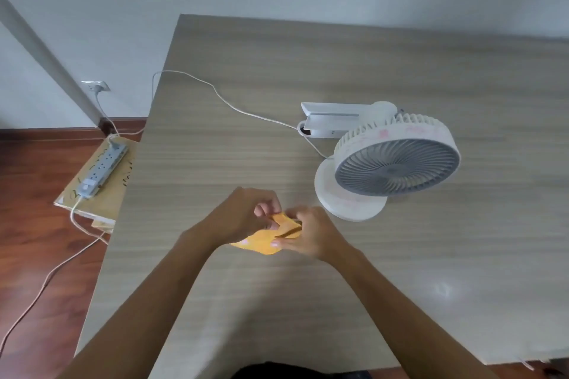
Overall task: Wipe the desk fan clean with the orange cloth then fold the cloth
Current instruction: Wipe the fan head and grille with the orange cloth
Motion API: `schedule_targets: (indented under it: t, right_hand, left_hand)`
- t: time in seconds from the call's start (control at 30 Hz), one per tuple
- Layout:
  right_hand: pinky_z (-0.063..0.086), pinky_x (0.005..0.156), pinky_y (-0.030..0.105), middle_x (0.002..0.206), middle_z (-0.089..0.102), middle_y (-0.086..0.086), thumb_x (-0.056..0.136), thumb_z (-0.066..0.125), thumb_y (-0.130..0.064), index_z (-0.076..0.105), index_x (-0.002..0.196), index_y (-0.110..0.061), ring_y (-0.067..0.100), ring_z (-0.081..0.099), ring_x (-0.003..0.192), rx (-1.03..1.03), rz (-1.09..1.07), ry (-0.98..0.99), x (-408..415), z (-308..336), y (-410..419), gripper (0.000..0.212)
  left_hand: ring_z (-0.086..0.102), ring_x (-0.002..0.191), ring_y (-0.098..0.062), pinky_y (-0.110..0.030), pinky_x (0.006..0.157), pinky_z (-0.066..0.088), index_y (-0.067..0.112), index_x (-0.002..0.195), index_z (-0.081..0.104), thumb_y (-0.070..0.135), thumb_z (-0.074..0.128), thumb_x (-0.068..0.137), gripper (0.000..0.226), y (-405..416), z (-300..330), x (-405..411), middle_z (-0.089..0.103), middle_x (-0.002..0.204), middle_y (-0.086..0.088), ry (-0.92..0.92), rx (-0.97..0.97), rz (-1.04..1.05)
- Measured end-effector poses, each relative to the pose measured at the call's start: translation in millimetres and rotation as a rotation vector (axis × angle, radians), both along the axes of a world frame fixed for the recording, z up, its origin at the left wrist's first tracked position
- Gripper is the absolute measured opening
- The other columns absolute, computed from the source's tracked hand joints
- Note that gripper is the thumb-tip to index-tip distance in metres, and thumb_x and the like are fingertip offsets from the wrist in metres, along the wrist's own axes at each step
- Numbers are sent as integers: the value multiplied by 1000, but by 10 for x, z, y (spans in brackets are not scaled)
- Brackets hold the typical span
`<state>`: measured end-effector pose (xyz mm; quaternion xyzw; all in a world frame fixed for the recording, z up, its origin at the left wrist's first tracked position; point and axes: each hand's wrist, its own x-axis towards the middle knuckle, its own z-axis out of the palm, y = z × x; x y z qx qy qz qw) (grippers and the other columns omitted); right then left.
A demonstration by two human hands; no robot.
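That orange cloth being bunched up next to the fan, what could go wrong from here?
Both the left hand and right hand pinch the orange cloth close to the desk fan; a wide elbow swing might knock its round base. The white cable trails across the table and off its edge, so a snag could drag the fan. The cloth looks crumpled, so the fold may come out uneven.

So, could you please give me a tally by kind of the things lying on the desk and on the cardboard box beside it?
Desk fan: 1
Orange cloth, held by the left hand and right hand: 1
White clip-like stand behind the fan: 1
White cable: 1
Power strip on the cardboard box: 1
Total: 5
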<state>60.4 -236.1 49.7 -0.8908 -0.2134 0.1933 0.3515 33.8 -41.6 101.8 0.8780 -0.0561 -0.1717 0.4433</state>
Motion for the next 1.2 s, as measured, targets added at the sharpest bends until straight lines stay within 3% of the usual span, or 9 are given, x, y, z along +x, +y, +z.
schedule_targets:
  t: [0.13, 0.23, 0.37, 0.47, 0.6, 0.67, 0.83, 1.03, 1.2]
  right_hand:
    - [45, 58, 15, 66, 66, -17, 61, 87, -42, 69, 79, -36, -4, 56, 60, 198, -65, 119, -11, 407, -47, 26]
    - [49, 57, 27, 63, 64, -9, 65, 84, -44, 69, 76, -22, 1, 56, 58, 204, -149, 139, 1, 662, -153, 28]
    - [45, 55, 25, 60, 61, -7, 78, 73, -37, 70, 75, -22, 3, 55, 57, 241, -241, 91, -24, 958, -439, 16]
    - [54, 68, 25, 84, 75, -4, 90, 68, -28, 75, 105, -31, 7, 68, 78, 307, -281, 49, -102, 1167, -731, 17]
    - [59, 85, 35, 105, 76, -8, 95, 64, -26, 70, 118, -28, 6, 70, 100, 431, -468, -34, -205, 1390, -1197, 24]
    - [59, 83, 35, 107, 76, -7, 94, 62, -31, 69, 119, -27, 8, 70, 102, 481, -565, -124, -239, 1493, -1429, 26]
    - [46, 63, 0, 91, 68, -39, 92, 55, -50, 67, 102, -46, -19, 63, 88, 485, -953, -465, -219, 1691, -1859, 16]
    - [38, 59, -6, 78, 62, -35, 98, 52, -43, 61, 114, -30, -29, 55, 77, 531, -1245, -537, 272, 1439, -2171, 23]
    - [40, 59, 4, 77, 57, -23, 101, 47, -36, 55, 107, -27, -27, 53, 71, 527, -1309, -394, 684, 947, -2079, 14]
  left_hand:
    - [64, 69, -7, -14, 62, 46, 26, 93, 66, 12, 82, 72, 30, -134, 453, 181, 71, 83, 9, -83, -63, -84]
    - [64, 69, -8, -12, 60, 44, 35, 106, 58, 15, 83, 71, 47, -296, 723, 311, 72, 83, 10, -131, -100, -133]
    - [67, 75, -8, -16, 66, 50, 39, 112, 55, 20, 84, 70, 55, -596, 965, 440, 73, 87, 14, -211, -185, -208]
    - [67, 88, -11, -25, 75, 55, 36, 115, 58, 35, 89, 61, 62, -769, 1025, 533, 73, 97, 9, -236, -306, -174]
    - [65, 98, -13, -26, 79, 56, 27, 115, 62, 50, 80, 58, 64, -867, 947, 723, 71, 106, 7, -278, -476, 27]
    - [63, 104, -11, -27, 83, 55, 27, 120, 60, 54, 80, 54, 74, -890, 858, 811, 68, 113, 11, -324, -417, 82]
    - [52, 120, -5, -34, 98, 48, 28, 132, 50, 65, 87, 38, 108, -1083, 651, 971, 54, 132, 15, -329, -182, 87]
    - [48, 115, -7, -32, 94, 42, 35, 136, 42, 63, 86, 37, 112, -1377, 493, 1189, 46, 129, 24, -341, -57, 99]
    - [50, 104, -4, -18, 84, 38, 27, 130, 49, 37, 94, 47, 95, -1478, 360, 1292, 52, 119, 20, -442, 31, 112]
